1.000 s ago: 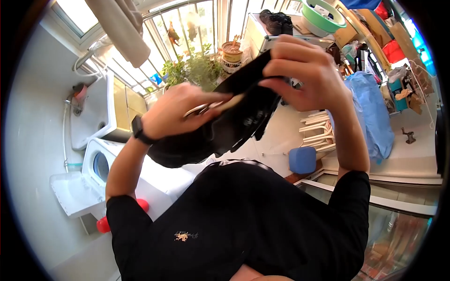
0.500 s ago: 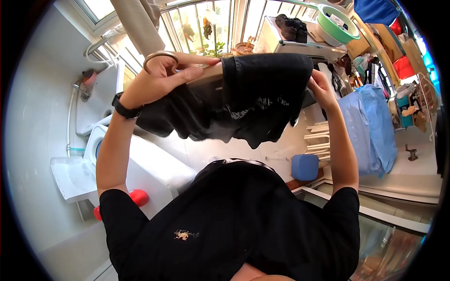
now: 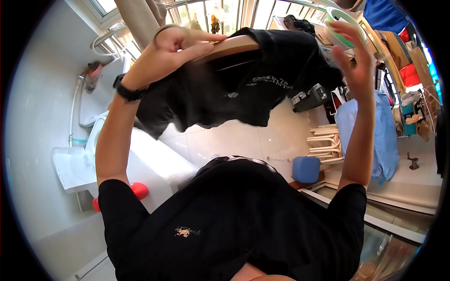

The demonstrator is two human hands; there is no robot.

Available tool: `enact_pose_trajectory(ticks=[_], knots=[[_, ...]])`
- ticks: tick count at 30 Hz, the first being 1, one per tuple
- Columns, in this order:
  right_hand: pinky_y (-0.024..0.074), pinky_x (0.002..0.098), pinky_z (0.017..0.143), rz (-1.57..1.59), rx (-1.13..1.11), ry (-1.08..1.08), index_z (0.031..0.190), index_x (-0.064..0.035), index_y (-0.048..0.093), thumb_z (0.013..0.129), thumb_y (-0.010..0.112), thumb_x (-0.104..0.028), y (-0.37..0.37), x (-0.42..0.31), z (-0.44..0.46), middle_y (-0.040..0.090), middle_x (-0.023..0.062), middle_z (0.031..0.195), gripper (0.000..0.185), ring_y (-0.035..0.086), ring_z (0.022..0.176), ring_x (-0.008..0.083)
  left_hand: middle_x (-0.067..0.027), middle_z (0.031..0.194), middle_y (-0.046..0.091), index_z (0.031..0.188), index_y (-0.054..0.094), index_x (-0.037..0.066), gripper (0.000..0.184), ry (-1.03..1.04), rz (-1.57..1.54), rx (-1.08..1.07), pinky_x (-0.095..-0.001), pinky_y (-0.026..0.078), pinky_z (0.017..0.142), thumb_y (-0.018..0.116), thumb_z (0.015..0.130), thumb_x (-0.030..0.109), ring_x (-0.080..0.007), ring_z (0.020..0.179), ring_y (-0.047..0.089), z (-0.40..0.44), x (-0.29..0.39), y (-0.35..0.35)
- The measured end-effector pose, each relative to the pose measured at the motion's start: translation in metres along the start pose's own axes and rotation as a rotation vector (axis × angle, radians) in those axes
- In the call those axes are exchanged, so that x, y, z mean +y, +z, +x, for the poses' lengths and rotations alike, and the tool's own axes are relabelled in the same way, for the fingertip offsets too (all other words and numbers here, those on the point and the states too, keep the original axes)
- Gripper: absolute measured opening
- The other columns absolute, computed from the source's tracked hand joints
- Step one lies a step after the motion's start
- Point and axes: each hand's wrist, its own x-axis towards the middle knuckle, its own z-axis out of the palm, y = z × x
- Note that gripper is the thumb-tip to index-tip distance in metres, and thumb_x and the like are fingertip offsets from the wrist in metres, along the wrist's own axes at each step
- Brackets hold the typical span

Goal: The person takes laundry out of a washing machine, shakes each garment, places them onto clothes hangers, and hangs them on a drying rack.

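Note:
A black T-shirt [image 3: 281,61] with pale lettering hangs in front of me, seen in the head view. Through its neck opening shows the light wooden body of a clothes hanger [image 3: 236,45]. My left hand [image 3: 176,49] grips that hanger between thumb and fingers, its metal hook looping up by the back of the hand. Away from the shirt's right edge, my right hand [image 3: 358,65] is raised with fingers apart, a little blurred and holding nothing. The far end of the hanger is hidden in the cloth.
A white washing machine [image 3: 154,152] with a red object [image 3: 139,190] stands on the left. Stacked pale stools [image 3: 326,143], a blue box [image 3: 306,169] and a blue-covered bundle [image 3: 384,136] are on the right. A green-rimmed basin [image 3: 333,35] is behind my right hand.
My right hand has let go of the shirt's right side, opened and moved up and right. The shirt and hanger have risen slightly, and the shirt now spreads further right.

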Motion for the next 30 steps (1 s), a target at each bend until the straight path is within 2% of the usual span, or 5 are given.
enact_pose_trajectory(ticks=[3,11,20,26,30], knots=[[0.0546,0.0493,0.094,-0.035,-0.279,-0.151,0.147,-0.0221,0.055,0.090,0.069,-0.063,0.038,-0.044,0.020,0.070,0.0166,0.121,0.072,0.068,0.110,0.0392,0.0029,0.083,0.070,0.121,0.078,0.011,0.027,0.095,-0.007,-0.012,-0.0213,0.033,0.057,0.069,0.102,0.027,-0.0032,0.063,0.044,0.022,0.001,0.008],[0.0547,0.0374,0.076,-0.033,-0.212,-0.022,0.120,-0.0136,0.066,0.088,0.080,-0.024,0.038,-0.019,0.018,0.074,0.0117,0.094,0.037,0.072,0.079,0.0308,-0.0066,0.104,0.073,0.140,0.065,0.017,0.085,0.242,0.740,0.183,-0.0261,0.050,0.062,0.073,0.077,0.075,-0.0151,0.072,0.061,0.008,0.009,-0.033],[0.0503,0.0312,0.089,0.524,-0.469,0.177,0.128,0.0019,0.063,0.107,0.050,-0.044,0.015,0.006,-0.001,0.068,0.0086,0.110,0.052,0.066,0.100,0.0184,-0.0120,0.111,0.071,0.125,0.065,0.013,0.049,0.252,0.862,0.211,-0.0417,0.060,0.084,0.077,0.080,0.000,-0.0379,0.098,0.070,-0.027,-0.021,-0.041],[0.0498,0.0256,0.099,1.145,-0.019,1.060,0.133,0.0038,0.062,0.109,0.051,-0.037,0.057,0.046,-0.079,0.070,0.0056,0.123,0.048,0.066,0.110,0.0123,-0.0138,0.112,0.073,0.133,0.065,0.012,0.045,0.203,0.791,0.208,-0.0388,0.060,0.091,0.075,0.090,0.004,-0.0343,0.104,0.072,-0.041,-0.029,-0.045],[0.0515,0.0210,0.084,1.134,-0.045,0.814,0.130,-0.0003,0.065,0.105,0.063,-0.026,0.052,0.041,-0.078,0.072,0.0012,0.111,0.036,0.066,0.095,0.0064,-0.0119,0.109,0.072,0.136,0.064,0.015,0.049,0.182,0.744,0.194,-0.0399,0.059,0.086,0.074,0.090,0.003,-0.0335,0.098,0.072,-0.052,-0.033,-0.045]])
